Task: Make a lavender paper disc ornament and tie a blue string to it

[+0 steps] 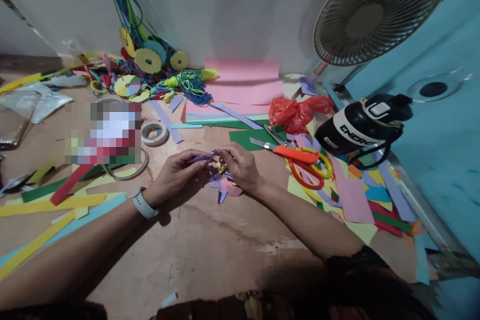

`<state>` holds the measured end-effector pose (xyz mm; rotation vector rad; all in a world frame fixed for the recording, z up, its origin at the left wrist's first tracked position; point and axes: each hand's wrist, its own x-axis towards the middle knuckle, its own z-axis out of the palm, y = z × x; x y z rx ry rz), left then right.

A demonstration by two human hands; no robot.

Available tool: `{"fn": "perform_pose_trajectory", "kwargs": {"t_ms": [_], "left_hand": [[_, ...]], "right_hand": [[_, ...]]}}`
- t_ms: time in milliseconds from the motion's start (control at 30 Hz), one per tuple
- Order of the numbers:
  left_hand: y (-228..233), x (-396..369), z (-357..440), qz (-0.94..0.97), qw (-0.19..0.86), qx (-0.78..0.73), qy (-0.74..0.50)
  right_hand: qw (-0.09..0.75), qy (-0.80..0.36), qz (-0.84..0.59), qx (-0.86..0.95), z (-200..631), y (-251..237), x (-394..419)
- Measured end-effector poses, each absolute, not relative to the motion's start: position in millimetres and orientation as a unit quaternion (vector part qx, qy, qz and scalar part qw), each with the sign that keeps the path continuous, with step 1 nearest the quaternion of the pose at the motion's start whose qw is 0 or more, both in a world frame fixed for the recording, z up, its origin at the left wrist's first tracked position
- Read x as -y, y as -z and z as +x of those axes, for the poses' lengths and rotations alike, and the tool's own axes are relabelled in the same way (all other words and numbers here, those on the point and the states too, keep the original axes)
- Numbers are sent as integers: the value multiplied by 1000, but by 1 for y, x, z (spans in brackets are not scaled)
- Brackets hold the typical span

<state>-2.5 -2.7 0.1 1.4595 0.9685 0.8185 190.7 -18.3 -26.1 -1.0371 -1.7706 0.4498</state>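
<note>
Left hand: your left hand [176, 172] was pinched nearly closed on one end of a purple paper strip [201, 158], thumb and fingers meeting on it.
Right hand: your right hand [240, 165] was curled over the strip's other end, fingertips closed on the paper; a yellow scrap showed just beneath them, and whether it was gripped too you could not tell.
Strip: it was held just above the tabletop [195, 245], left of the orange-handled scissors [300, 160] and apart from them.
Cuttings: small purple and pink paper offcuts [225, 187] lay under your hands, left of the scissors.
Step in hand: judged from the grip, you were folding or shaping the strip between both hands, with the cutting for this piece seemingly done.
Next move: it likely called for a firm crease with the fingertips while the left-hand pinch held the strip from slipping.
Writing: the black bottle [360, 127] lying on its side, right of the scissors, carried white letters that seemed to read "ENOOC"; a smaller label near its base was too small to read.
Nearby: a tape roll [154, 133] sat well left of the scissors, a red plastic bag [296, 112] just behind them, coloured paper sheets [243, 85] further back.
</note>
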Motion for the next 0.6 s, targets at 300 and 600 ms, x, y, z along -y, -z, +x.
{"fn": "perform_pose_trajectory", "kwargs": {"t_ms": [300,600], "left_hand": [[-2,3,-3,621,563,-418,-351],[2,3,-4,644,546,-409,-346]], "right_hand": [[490,-174,-408,750,191,28,18],[490,-169,-398,757,191,30,17]]}}
